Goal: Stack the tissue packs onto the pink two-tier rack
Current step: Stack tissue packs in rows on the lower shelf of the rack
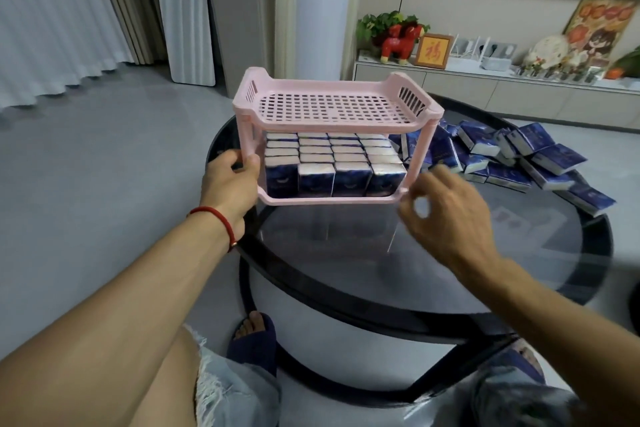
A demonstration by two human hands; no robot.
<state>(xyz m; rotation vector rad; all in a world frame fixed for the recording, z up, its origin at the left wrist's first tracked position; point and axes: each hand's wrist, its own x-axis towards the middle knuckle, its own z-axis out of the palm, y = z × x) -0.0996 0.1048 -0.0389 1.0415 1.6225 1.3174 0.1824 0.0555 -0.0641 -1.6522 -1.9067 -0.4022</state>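
Observation:
The pink two-tier rack (332, 107) stands on the round dark glass table (433, 302). Its lower tier is packed with several dark blue tissue packs (332, 177) standing in rows. The perforated top tier holds nothing. My left hand (232, 177) grips the rack's front left leg. My right hand (446, 211) is blurred beside the front right corner of the lower tier, fingers loosely curled and holding nothing; whether it touches the rack is unclear. A heap of loose tissue packs (540, 163) lies on the table to the rack's right.
A TV cabinet (485, 87) with ornaments, a red toy horse (401, 42) and a framed picture stands beyond the table. A tall white air conditioner (325, 10) and curtains are at the back. My knees and slippered feet sit under the table's near edge.

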